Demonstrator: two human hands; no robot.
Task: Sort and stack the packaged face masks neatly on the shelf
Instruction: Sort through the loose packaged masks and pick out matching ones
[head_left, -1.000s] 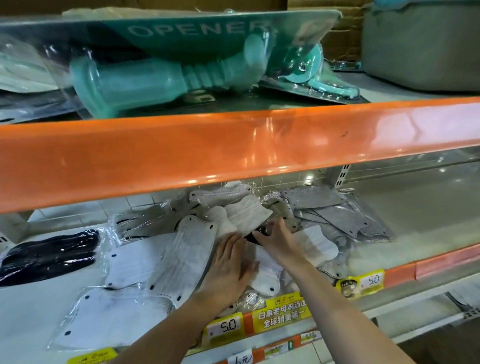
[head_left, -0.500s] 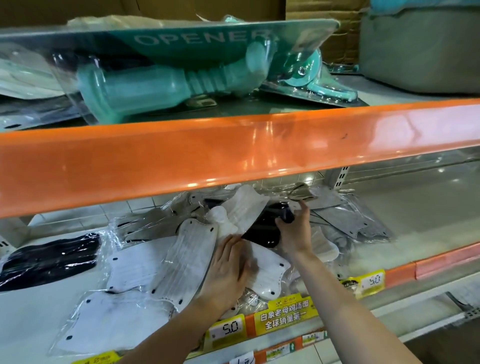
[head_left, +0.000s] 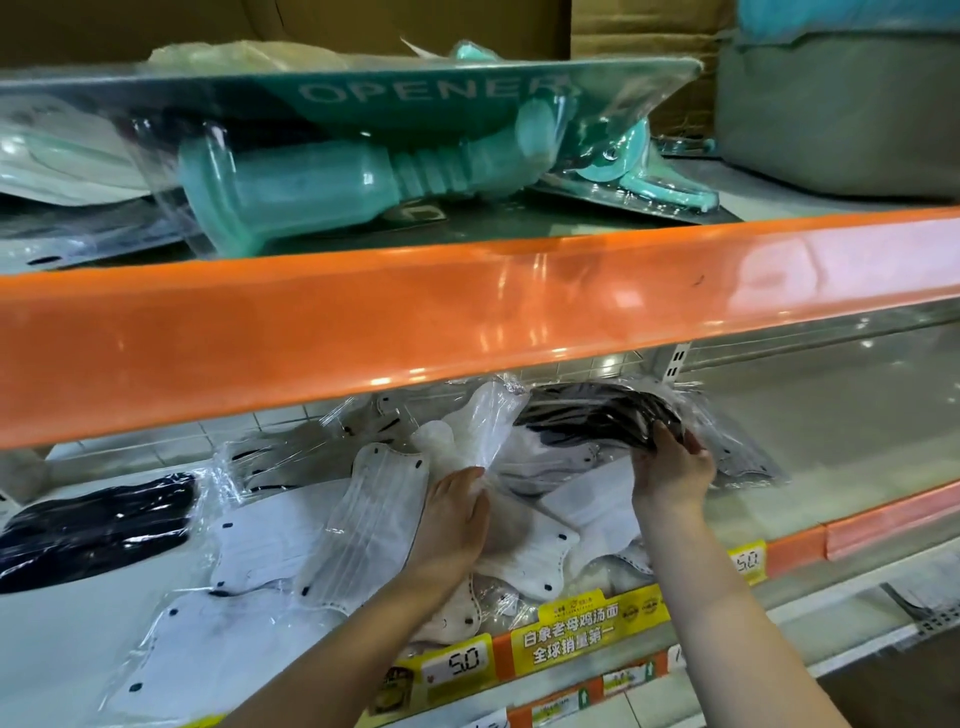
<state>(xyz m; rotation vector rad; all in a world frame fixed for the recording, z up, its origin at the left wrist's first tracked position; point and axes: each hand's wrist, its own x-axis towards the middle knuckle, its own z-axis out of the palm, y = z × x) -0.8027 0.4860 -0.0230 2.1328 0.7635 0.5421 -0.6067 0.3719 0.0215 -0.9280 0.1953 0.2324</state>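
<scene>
A loose pile of white face masks in clear bags (head_left: 374, 514) covers the middle of the lower shelf. My right hand (head_left: 672, 470) grips one end of a black mask pack (head_left: 597, 413), lifted above the pile just under the orange beam. My left hand (head_left: 454, 519) lies flat on the white packs, its fingertips against a raised clear bag (head_left: 480, 423). Another black mask pack (head_left: 88, 530) lies at the far left of the shelf. Grey masks (head_left: 737, 452) lie behind my right hand.
An orange shelf beam (head_left: 467, 312) runs across just above the pile, leaving little headroom. On the upper shelf sit teal packaged openers (head_left: 363, 182) and a grey bin (head_left: 841, 109). The lower shelf surface (head_left: 831, 415) lies bare to the right. Yellow price tags (head_left: 462, 662) line the front edge.
My right hand pulled a black mask pack out from under the white ones and raised it up and to the right. My left hand stayed pressed on the pile.
</scene>
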